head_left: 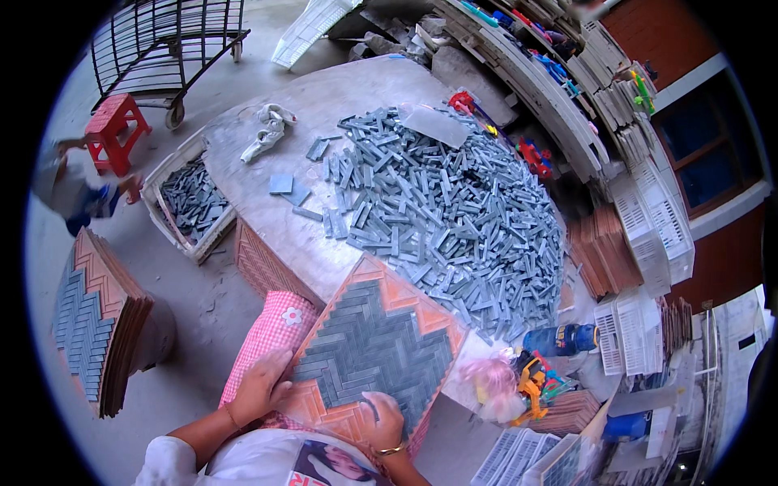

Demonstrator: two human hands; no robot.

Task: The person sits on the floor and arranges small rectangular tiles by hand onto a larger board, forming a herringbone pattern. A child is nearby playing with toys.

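An orange square tray (305, 402) with a herringbone pattern rests tilted across my lap and the table's near edge. Narrow grey tile strips (369, 344) fill its middle, while orange zigzag shows along the far and near corners. My left hand (261, 382) lies by the tray's left edge, fingers stretched out, over pink checked cloth (271, 328). On the tray's near right part my right hand (384, 419) has its fingers curled, with a dark sliver between them that I cannot make out. Beyond the tray, a large heap of loose grey strips (438, 194) covers the table (251, 182).
At left, a stack of trays (121, 356) is topped with grey strips. A white crate (158, 182) of strips stands beside the table. Farther back are a red stool (117, 125), a person (73, 190) and a wire cart (166, 44). Toys and white baskets (648, 219) crowd the right.
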